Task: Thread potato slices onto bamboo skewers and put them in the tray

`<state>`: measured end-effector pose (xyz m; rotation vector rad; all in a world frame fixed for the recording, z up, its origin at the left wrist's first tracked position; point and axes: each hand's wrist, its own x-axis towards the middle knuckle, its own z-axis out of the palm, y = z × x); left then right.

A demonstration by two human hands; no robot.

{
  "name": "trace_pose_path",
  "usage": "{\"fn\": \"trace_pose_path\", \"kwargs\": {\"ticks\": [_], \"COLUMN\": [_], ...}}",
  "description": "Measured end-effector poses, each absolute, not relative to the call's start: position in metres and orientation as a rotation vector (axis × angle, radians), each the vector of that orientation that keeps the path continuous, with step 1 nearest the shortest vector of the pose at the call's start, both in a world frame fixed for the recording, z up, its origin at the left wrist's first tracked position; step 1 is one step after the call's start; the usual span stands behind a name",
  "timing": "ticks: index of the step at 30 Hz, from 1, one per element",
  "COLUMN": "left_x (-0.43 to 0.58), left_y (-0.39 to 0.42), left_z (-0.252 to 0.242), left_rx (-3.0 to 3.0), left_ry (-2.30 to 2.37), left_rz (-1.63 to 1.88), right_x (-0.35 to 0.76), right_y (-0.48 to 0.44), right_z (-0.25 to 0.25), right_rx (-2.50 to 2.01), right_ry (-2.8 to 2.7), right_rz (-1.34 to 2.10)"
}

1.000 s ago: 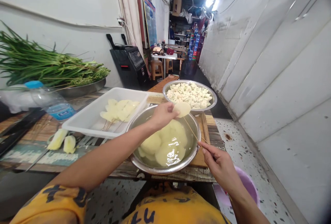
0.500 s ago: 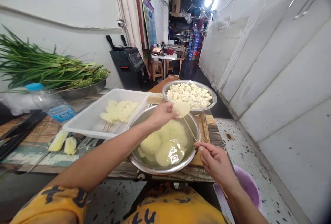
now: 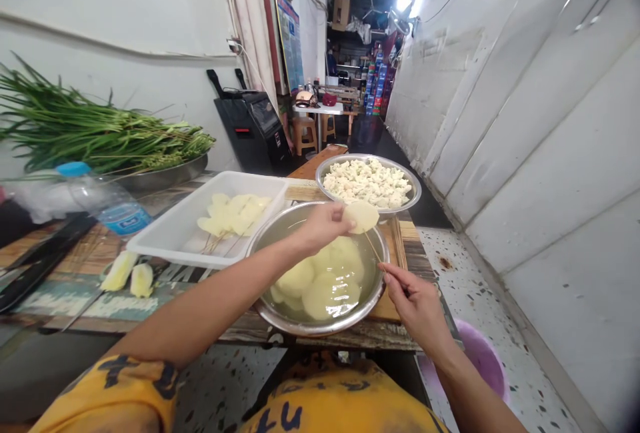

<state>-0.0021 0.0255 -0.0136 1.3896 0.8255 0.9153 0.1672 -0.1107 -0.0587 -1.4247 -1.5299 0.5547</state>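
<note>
Over the far right part of a metal bowl (image 3: 274, 321), my left hand (image 3: 327, 225) pinches a thin round potato slice (image 3: 364, 217). A thin wooden skewer (image 3: 373, 245) runs from the slice's lower edge down to my right hand (image 3: 414, 296), whose thumb and fingers are closed on it near the bowl's right rim. Whether the tip pierces deep into the slice cannot be made out. Several more pale slices (image 3: 330, 290) lie in water inside the bowl. To the left, a white plastic tray (image 3: 173, 246) holds skewered slices (image 3: 235, 213).
Behind the bowl stands a metal basin (image 3: 419, 196) of cauliflower florets (image 3: 367, 181). Bare skewers (image 3: 399, 246) lie at the table's right. Leafy greens (image 3: 100, 130), a water bottle (image 3: 107, 203), and vegetable pieces (image 3: 143, 280) with a knife (image 3: 83, 312) are left. A purple tub (image 3: 483, 360) is on the floor.
My left hand and the slice have shifted slightly right and down. My right hand has come up a little, and less skewer shows between the hands.
</note>
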Motion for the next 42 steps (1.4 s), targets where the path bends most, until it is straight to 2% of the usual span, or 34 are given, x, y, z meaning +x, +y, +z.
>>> {"fn": "trace_pose_path", "kwargs": {"ticks": [8, 10, 13, 19, 21, 24, 28, 30, 34, 36, 39, 42], "left_x": [-0.004, -0.004, -0.004, -0.002, -0.002, -0.003, -0.004, -0.003, 0.001, 0.001, -0.002, -0.004], "left_y": [0.024, 0.024, 0.025, 0.024, 0.024, 0.024, 0.023, 0.022, 0.021, 0.021, 0.023, 0.024], "left_z": [-0.019, -0.019, -0.016, -0.008, -0.008, -0.012, -0.016, -0.017, -0.018, -0.020, -0.022, -0.021], "left_rx": [1.679, 1.648, 1.421, 1.143, 1.148, 1.194, 1.467, 1.528, 1.330, 1.341, 1.475, 1.494], "left_ry": [1.037, 1.072, 0.992, 0.846, 0.862, 0.875, 0.895, 0.880, 0.887, 0.936, 1.040, 1.028], "left_rz": [1.081, 1.139, 1.083, 0.979, 0.999, 0.977, 1.005, 1.007, 0.957, 0.976, 1.099, 1.115], "right_x": [0.162, 0.159, 0.160, 0.174, 0.176, 0.174, 0.167, 0.166, 0.164, 0.161, 0.156, 0.156], "right_y": [-0.113, -0.113, -0.115, -0.113, -0.110, -0.104, -0.097, -0.095, -0.096, -0.100, -0.105, -0.106], "right_z": [-0.069, -0.070, -0.065, -0.049, -0.046, -0.044, -0.044, -0.046, -0.056, -0.060, -0.060, -0.054], "right_rx": [-1.459, -1.458, -1.422, -1.092, -0.972, -0.942, -1.166, -1.305, -1.476, -1.546, -1.564, -1.487], "right_ry": [-1.806, -1.805, -1.681, -1.023, -0.895, -0.900, -1.108, -1.300, -1.750, -1.872, -1.916, -1.799], "right_rz": [-0.126, -0.133, 0.221, 1.410, 1.613, 1.681, 1.445, 1.106, 0.205, -0.056, -0.075, 0.229]}}
